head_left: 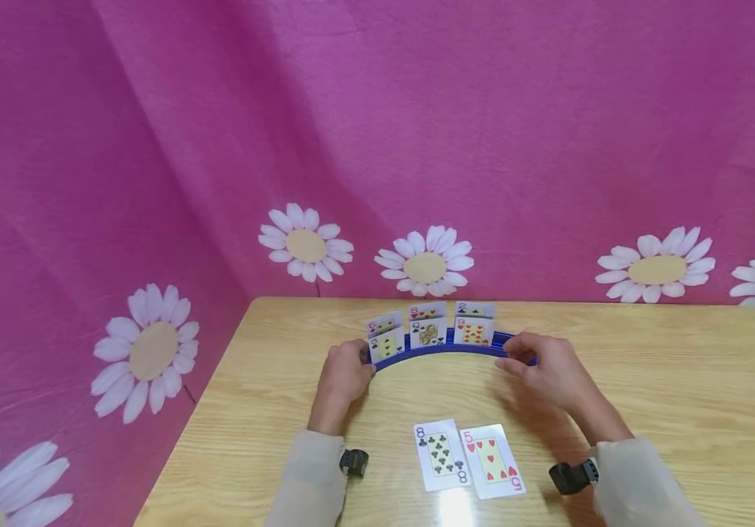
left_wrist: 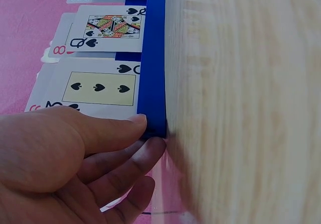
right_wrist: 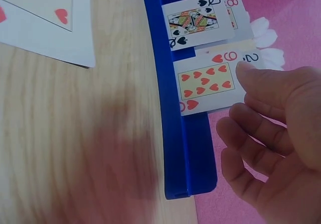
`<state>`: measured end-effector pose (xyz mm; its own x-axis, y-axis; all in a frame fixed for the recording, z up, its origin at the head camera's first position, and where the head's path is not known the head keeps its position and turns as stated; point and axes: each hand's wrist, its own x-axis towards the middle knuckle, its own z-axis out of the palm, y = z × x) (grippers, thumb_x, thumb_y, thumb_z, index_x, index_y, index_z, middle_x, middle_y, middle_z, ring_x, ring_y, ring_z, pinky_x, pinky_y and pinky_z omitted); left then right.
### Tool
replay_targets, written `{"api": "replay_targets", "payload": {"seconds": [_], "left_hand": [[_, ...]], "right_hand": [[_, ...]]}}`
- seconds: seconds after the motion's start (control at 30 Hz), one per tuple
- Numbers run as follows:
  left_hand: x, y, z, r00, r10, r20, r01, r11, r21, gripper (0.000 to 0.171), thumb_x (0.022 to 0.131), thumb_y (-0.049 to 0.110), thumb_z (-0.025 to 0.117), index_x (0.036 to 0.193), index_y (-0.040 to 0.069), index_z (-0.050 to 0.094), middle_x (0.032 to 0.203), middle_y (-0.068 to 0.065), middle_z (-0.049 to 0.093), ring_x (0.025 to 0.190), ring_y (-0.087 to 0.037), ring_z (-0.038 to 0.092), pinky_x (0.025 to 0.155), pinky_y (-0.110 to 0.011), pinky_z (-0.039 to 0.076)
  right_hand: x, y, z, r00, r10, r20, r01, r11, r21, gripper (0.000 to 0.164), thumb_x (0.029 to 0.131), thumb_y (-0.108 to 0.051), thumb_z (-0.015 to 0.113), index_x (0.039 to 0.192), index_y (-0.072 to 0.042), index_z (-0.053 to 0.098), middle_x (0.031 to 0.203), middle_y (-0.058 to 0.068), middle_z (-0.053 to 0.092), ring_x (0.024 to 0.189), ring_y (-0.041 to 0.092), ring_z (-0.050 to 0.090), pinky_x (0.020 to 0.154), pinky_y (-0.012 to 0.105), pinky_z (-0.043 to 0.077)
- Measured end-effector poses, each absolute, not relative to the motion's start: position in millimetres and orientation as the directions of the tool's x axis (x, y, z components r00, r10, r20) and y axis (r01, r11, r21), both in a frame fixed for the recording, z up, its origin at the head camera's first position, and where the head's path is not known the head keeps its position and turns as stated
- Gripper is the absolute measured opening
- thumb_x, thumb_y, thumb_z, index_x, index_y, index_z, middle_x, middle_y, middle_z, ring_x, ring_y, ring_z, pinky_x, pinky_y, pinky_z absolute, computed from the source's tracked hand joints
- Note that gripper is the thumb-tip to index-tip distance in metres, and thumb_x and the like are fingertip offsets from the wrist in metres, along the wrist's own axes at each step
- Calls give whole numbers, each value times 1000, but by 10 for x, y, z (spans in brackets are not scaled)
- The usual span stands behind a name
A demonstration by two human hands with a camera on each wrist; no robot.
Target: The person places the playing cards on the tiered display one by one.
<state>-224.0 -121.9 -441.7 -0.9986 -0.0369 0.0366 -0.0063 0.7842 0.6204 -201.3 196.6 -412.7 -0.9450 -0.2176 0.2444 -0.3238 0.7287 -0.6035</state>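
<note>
A curved blue card holder (head_left: 452, 348) stands on the table with playing cards upright in two rows. Its front row has the three of spades (left_wrist: 100, 87), queen of spades (left_wrist: 111, 28) and nine of hearts (right_wrist: 205, 83), with other cards partly hidden behind. My left hand (head_left: 344, 377) pinches the holder's left end, thumb on the front edge and fingertips at the end. Over the holder's right end hovers my right hand (head_left: 551, 369), fingers loosely bent with nothing between them. In the right wrist view its thumb overlaps the nine's top edge; contact is unclear.
An eight of clubs (head_left: 441, 455) and a five of hearts (head_left: 492, 461) lie face up on the wooden table (head_left: 680, 410), between the forearms. A pink cloth (head_left: 515, 146) with white flowers hangs behind and to the left of the table.
</note>
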Motion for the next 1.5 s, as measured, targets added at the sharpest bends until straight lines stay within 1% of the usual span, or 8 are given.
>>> {"api": "replay_targets", "payload": {"seconds": [0.13,0.33,0.53,0.67,0.93,1.27,1.5], "left_hand": [[-2242,-1203,-4416,-998,-36,43,-2,796,605,33,88,3,75,119,-3,68,102,-14,70,93,-24,64,88,-42,52],[-2241,-1203,-4401,-999,-48,20,-26,791,611,35,89,4,74,123,-2,67,104,-14,70,95,-23,64,88,-42,52],[-2250,-1203,-4389,-999,-51,11,-34,789,613,35,89,4,73,123,-2,67,104,-15,70,95,-23,64,89,-42,52],[-2252,-1196,-4392,-998,-60,-3,-49,786,616,36,90,4,73,125,-2,66,108,-15,70,98,-24,63,92,-43,51],[-2242,-1199,-4405,-998,-66,-8,-56,783,619,36,90,5,73,125,-1,66,107,-15,70,98,-24,63,92,-42,51],[-2234,-1204,-4381,-998,-61,-7,-53,791,610,36,90,6,74,124,-2,66,104,-14,70,96,-23,63,90,-42,51],[-2235,-1203,-4389,-999,-53,-4,-45,791,610,36,90,6,74,124,-2,66,105,-14,70,96,-23,63,91,-41,51]], "right_hand": [[-1971,1976,-4139,-950,-210,231,-308,738,-600,18,87,-16,79,98,-3,73,81,-2,65,76,18,58,67,35,49],[-1912,1977,-4168,-951,-228,210,-310,730,-609,23,86,-17,80,101,-1,73,82,-2,66,77,18,60,64,33,50],[-1849,1975,-4194,-957,-241,163,-289,724,-626,26,88,-18,78,106,0,72,87,-1,67,80,18,60,63,31,50],[-1812,1970,-4233,-953,-263,150,-298,725,-622,26,88,-18,78,106,0,72,87,-1,67,79,17,59,64,30,50],[-1736,1941,-4293,-945,-296,139,-316,718,-620,27,88,-18,78,107,0,72,86,-2,67,78,14,59,67,31,51],[-1613,1922,-4340,-944,-319,83,-300,727,-618,27,86,-17,80,107,-2,73,83,-5,63,75,12,56,67,29,51],[-1546,1923,-4370,-937,-341,75,-311,717,-624,26,84,-14,81,105,-1,73,81,-6,60,73,13,53,64,29,49]]}}
